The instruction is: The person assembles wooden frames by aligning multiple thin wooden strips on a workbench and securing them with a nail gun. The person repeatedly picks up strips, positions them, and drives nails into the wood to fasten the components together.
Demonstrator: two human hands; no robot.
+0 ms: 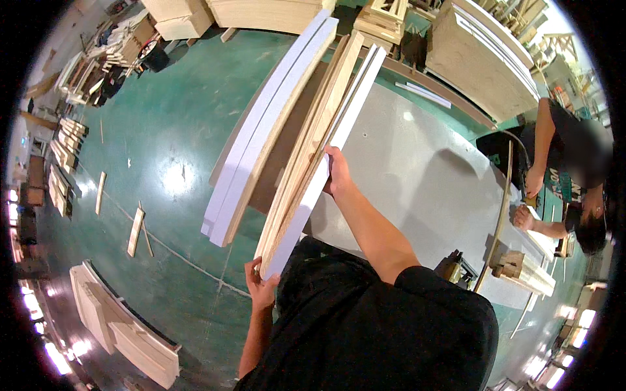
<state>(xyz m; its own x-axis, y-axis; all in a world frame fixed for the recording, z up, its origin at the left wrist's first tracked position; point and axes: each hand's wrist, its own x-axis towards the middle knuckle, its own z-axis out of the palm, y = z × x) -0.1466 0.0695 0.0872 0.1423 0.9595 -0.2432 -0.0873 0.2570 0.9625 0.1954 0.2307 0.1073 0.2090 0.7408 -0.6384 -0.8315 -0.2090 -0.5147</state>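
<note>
Curved boards (313,150): pale wood with white faces. Counter (417,176): plain grey. Floor (163,130): green; the person's shirt (365,326): black.

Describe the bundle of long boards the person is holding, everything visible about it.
The bundle of boards is a stack of long, slightly curved panels held on edge, pale plywood-like wood with white faces. It runs from near the person's waist up and away over the grey worktable. The left hand grips its near lower end; the right hand clasps its right side about midway. A separate white-faced curved stack lies just left of it.
</note>
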